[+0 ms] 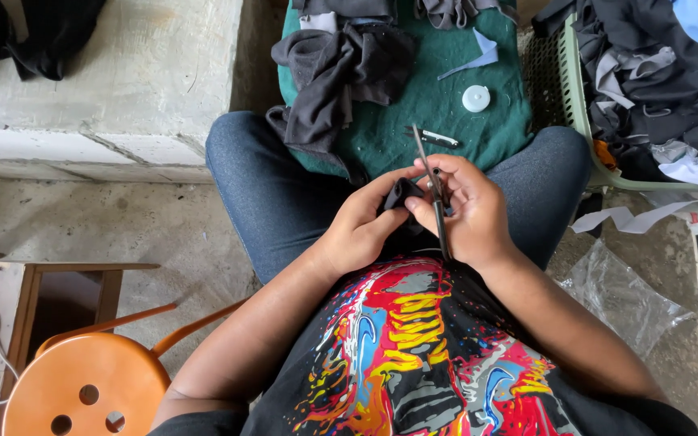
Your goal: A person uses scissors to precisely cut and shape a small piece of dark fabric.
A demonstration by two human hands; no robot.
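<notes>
Over my printed shirt, my left hand pinches a small black cloth piece at lap centre; my right hand grips thread snips. The cloth looks light, limp and unbreakable; I judge it best held near its edge.

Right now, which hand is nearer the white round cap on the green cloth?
Right. The right hand, holding thread snips, sits just below the white round cap; the left hand, pinching dark fabric, lies farther down-left.
</notes>
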